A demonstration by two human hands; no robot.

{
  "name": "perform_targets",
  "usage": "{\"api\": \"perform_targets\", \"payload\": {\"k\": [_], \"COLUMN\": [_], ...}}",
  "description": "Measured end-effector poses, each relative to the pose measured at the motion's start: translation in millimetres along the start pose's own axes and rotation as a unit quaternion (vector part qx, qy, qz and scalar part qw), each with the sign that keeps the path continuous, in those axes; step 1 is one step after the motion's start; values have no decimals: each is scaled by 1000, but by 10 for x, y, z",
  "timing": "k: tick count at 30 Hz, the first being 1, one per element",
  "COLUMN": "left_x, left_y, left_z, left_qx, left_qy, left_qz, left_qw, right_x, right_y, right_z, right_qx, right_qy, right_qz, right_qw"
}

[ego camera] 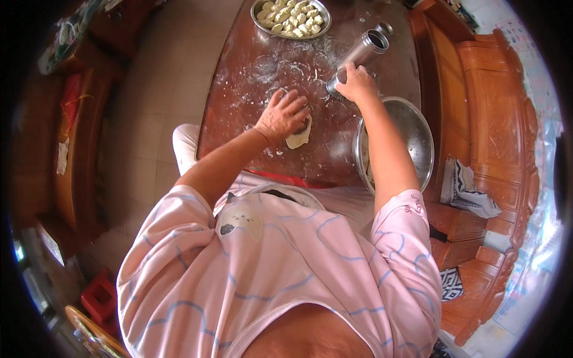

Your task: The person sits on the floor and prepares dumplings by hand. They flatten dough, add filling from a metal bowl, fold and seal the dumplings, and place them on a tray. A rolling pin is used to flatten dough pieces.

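Floury marks cover the dark red wooden table (250,85) before me. My left hand (284,115), fingers spread, rests over the upper part of a flattened piece of dough (299,137) with a dark patch on it; how firmly it touches cannot be told. A metal cylinder (332,86) lies under the fingers of my right hand (357,83), which grips it near its end. Just beyond that hand is a steel flask-like container (363,48) with a dark round opening, and a small metal cap or cup (384,28) is behind it. At the far edge, a metal bowl (291,36) holds many pale dough pieces (291,18).
A large steel basin (421,134) stands at the table's right edge, partly under my right forearm. A carved wooden bench (497,98) with a folded cloth (470,192) runs along the right. On the left are tiled floor (174,80), wooden furniture (80,170) and a red plastic stool (99,296).
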State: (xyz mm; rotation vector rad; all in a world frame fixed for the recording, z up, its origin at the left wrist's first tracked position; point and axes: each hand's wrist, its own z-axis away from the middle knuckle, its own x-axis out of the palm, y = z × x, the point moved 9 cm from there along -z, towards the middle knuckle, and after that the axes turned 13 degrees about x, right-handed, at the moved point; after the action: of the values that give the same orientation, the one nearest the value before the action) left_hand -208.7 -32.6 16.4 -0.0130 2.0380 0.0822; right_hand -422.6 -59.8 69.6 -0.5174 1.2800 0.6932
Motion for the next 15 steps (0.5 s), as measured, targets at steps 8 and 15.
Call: {"api": "perform_targets", "payload": {"k": [8, 15], "left_x": [-134, -36], "left_y": [-654, 249], "left_z": [320, 164], "left_qx": [-169, 7], "left_qy": [80, -78], "left_qz": [70, 81], "left_qw": [980, 994], "right_x": [-33, -21], "right_y": [217, 428], "right_z": [-100, -203], "right_qx": [-5, 48], "right_qy": [4, -2], "right_qz": [63, 40], "right_qw": [998, 998]}}
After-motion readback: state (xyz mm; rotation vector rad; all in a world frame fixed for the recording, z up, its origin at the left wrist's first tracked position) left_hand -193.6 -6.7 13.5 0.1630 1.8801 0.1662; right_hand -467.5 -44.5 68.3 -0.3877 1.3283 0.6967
